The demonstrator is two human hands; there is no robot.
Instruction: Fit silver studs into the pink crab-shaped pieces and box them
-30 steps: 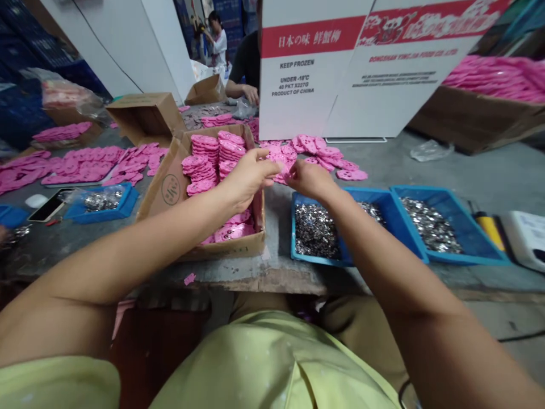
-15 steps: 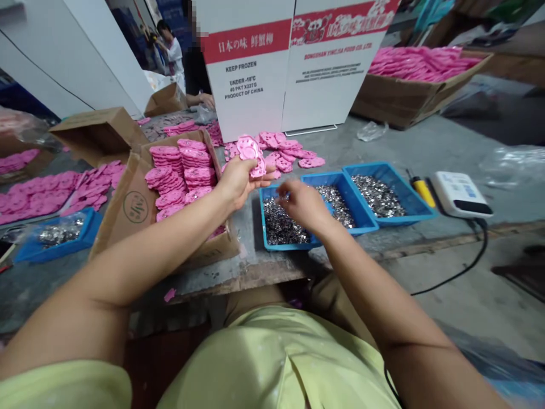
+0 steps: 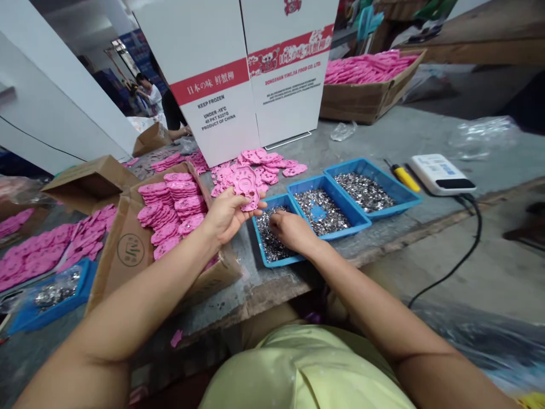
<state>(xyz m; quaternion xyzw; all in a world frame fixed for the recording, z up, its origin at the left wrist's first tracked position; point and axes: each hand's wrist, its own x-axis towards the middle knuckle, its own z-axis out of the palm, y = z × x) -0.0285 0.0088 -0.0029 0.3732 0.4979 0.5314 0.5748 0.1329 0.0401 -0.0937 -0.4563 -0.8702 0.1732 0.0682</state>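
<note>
My left hand (image 3: 225,215) is closed on a flat pink plastic piece (image 3: 246,185), held up just above the table edge. My right hand (image 3: 290,231) reaches down into the nearest blue tray (image 3: 260,254), fingers curled among small shiny metal parts (image 3: 269,244); what they pinch is hidden. Left of my hands stands an open cardboard box (image 3: 128,250) holding stacks of the same pink pieces (image 3: 170,204). Loose pink pieces (image 3: 264,162) lie on the table behind my hands.
Two more blue trays (image 3: 353,221) of metal parts sit to the right, then a yellow-handled tool (image 3: 404,178) and a white device (image 3: 440,174) with a black cable. Tall white cartons (image 3: 238,79) stand behind. Another person works at the far left back.
My right hand dropped from the pink piece into the nearest blue tray. My left hand kept the pink piece and lowered it slightly. The view swung to the right.
</note>
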